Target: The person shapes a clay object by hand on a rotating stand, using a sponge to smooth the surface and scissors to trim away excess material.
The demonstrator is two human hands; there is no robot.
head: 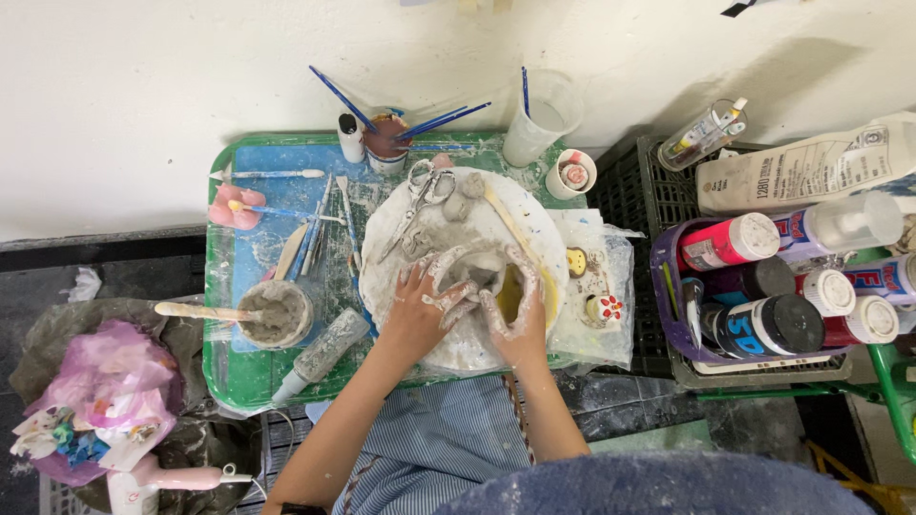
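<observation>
A small grey clay pot (480,268) sits on a round white board (534,224) on a green tray (229,372). My left hand (423,303), smeared with clay, presses against the pot's left wall with its fingers curled on it. My right hand (515,307) cups the pot's right side, and a yellow sponge (509,294) shows under its fingers. Scissors (420,198), a wooden stick (506,217) and small lumps of clay (458,204) lie on the board behind the pot.
A cup of grey slip (275,315) with a stick, a clay-smeared tube (320,355), modelling tools (310,238), a pink flower piece (234,205) and a brush jar (386,138) share the tray. A clear cup (539,119) stands behind. Paint bottles (763,286) fill crates at right. A pink bag (105,391) lies left.
</observation>
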